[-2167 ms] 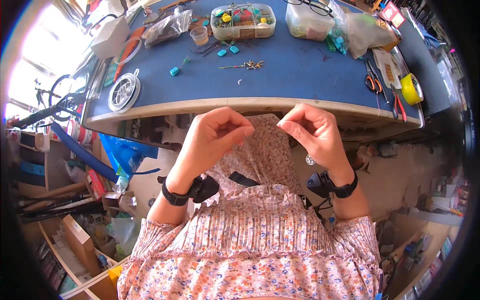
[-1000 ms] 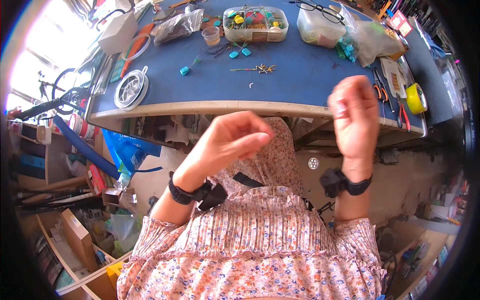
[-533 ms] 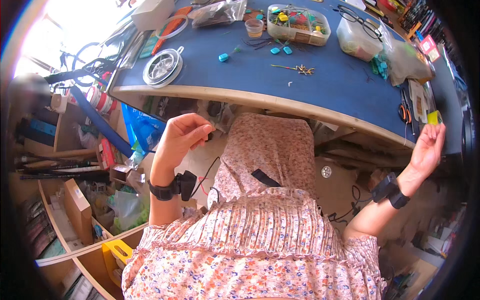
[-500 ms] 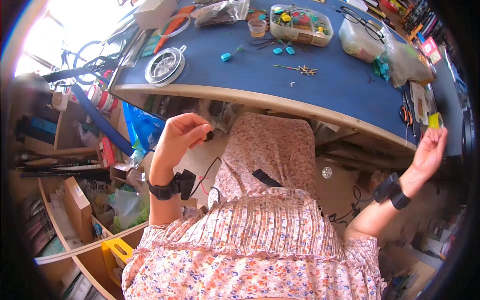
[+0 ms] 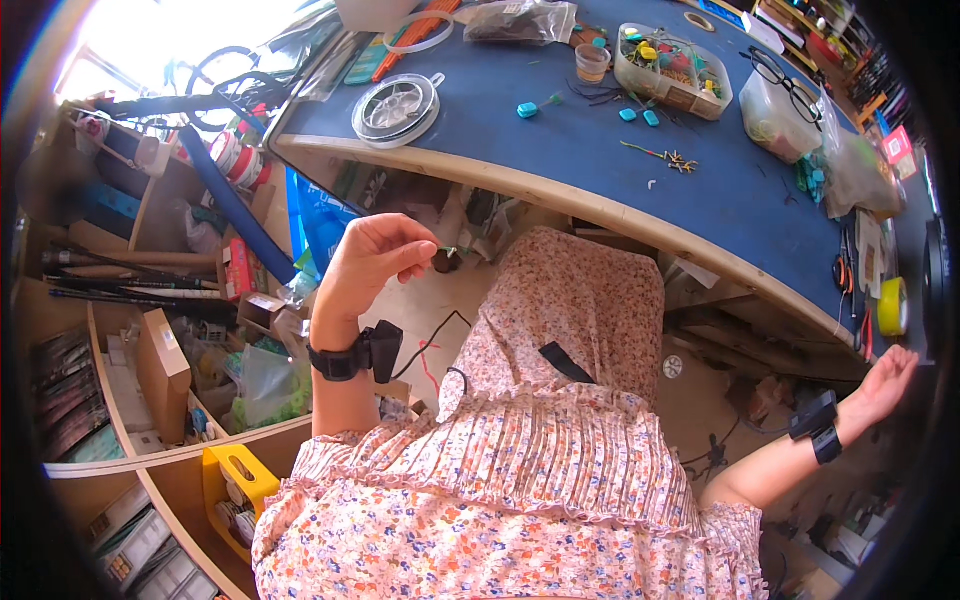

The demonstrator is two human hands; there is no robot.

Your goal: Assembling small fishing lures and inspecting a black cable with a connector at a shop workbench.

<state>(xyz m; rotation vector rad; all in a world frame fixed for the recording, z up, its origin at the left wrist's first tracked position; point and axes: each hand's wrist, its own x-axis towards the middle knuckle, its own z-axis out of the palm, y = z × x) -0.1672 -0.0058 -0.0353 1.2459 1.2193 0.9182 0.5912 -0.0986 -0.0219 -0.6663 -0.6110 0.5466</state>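
My left hand (image 5: pixel 376 262) is raised in front of the table edge, thumb and forefinger pinched together. A tiny pale-green piece (image 5: pixel 450 251) sticks out from those fingertips; its kind is too small to make out. Far out to the right, my right hand (image 5: pixel 888 386) is closed with its fingers pressed together, below the yellow tape roll (image 5: pixel 893 306). Whatever it may hold cannot be seen. On the tabletop in front lie a small bundle of gold-coloured pieces on a thin stem (image 5: pixel 682 162) and a turquoise piece (image 5: pixel 528 110).
The blue-topped table (image 5: pixel 560 160) carries a line spool (image 5: pixel 396 111), a compartment box (image 5: pixel 674 92), a small cup (image 5: pixel 592 64), eyeglasses (image 5: pixel 785 82) on a clear tub (image 5: pixel 776 128), and scissors (image 5: pixel 846 272). Open drawers (image 5: pixel 130 465) lie at my left. Black cables (image 5: pixel 715 450) hang by my right.
My right hand has moved lower and slightly outward, away from the tape roll. The view has shifted, and the small piece at my left fingertips now shows more clearly.
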